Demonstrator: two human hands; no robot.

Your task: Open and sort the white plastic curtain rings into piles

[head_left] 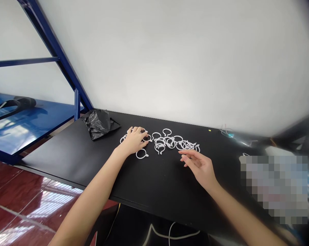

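Observation:
Several white shower curtain rings [187, 146], each with a gap and knobbed ends, lie on the black table [149, 181]. Palm down, my left hand [134, 139] rests over the rings on the left side, fingers spread, partly hiding them. One separate ring [141, 158] lies just below that hand. My right hand [197, 166] hovers at the near edge of the right-hand rings, its fingers loosely bent and thumb beneath them. Nothing shows between its fingertips. In the middle, rings overlap in a loose heap, with a single ring [167, 129] behind them.
A crumpled black plastic bag [99, 123] sits at the table's back left. Clear plastic wrapping [238, 138] and a pixelated object [274, 188] are on the right. A white wall [182, 61] stands behind, a blue metal frame [59, 58] at left. Cables [167, 236] hang below the front edge.

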